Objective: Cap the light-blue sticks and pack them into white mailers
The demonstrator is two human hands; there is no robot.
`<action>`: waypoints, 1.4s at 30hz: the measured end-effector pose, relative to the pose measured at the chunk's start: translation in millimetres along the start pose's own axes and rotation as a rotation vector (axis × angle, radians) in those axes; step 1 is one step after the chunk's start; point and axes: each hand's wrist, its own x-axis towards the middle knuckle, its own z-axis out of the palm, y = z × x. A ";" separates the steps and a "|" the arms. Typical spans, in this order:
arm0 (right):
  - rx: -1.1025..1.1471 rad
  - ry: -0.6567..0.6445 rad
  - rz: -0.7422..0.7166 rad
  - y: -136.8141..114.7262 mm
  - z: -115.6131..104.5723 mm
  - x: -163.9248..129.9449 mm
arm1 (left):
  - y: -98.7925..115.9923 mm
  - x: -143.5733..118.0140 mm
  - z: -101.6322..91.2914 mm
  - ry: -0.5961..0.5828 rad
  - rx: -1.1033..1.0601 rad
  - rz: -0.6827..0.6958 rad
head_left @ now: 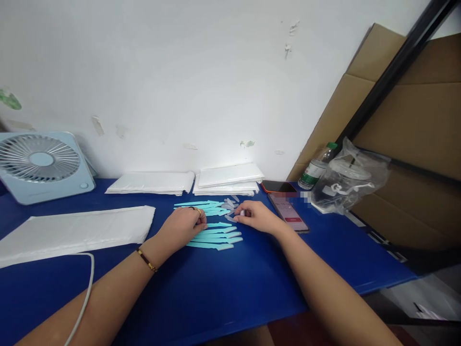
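Observation:
Several thin turquoise sticks with clear caps lie in a row on the blue table, with another bunch of them just behind. My left hand, with a ring and a gold bracelet, rests knuckles-up on the sticks, fingers curled. My right hand sits to the right of them and pinches a small clear cap at its fingertips. A few loose clear caps lie between the two bunches.
A pale blue fan stands at the back left. White padded bags lie at the left and along the wall. Two phones, a bottle, a plastic-bagged cup and cardboard are on the right. A white cable hangs near the table's front edge.

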 end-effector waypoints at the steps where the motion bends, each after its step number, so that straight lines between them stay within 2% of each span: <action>1: -0.002 0.014 -0.001 -2.0 2.9 2.0 | -0.1 0.1 -0.3 0.001 0.002 0.002; 4: 0.019 0.013 0.002 -3.8 6.2 5.2 | -1.6 0.3 -1.4 0.000 0.018 -0.004; 10: 0.115 -0.106 0.094 -0.4 -2.2 -1.2 | -4.8 0.3 -1.6 0.005 0.037 -0.007; 19: 0.133 -0.098 0.012 -15.4 6.8 -1.0 | 1.9 -0.3 -0.4 0.012 0.024 0.032; 28: 0.142 -0.104 -0.033 -11.3 8.0 -3.0 | 8.8 -1.3 0.2 -0.009 -0.012 0.041; 30: 0.122 -0.045 -0.054 -7.3 7.3 -1.8 | 7.4 -1.5 0.1 0.015 -0.009 0.050; 34: -0.029 0.167 -0.061 3.1 7.4 5.3 | -2.7 0.4 1.1 0.138 0.132 0.059; 38: -0.112 0.139 -0.118 10.2 8.0 9.3 | -11.4 2.8 2.0 0.152 0.246 0.067; 42: -0.070 0.099 -0.107 11.9 3.8 4.4 | -11.3 3.7 1.7 0.127 0.230 0.083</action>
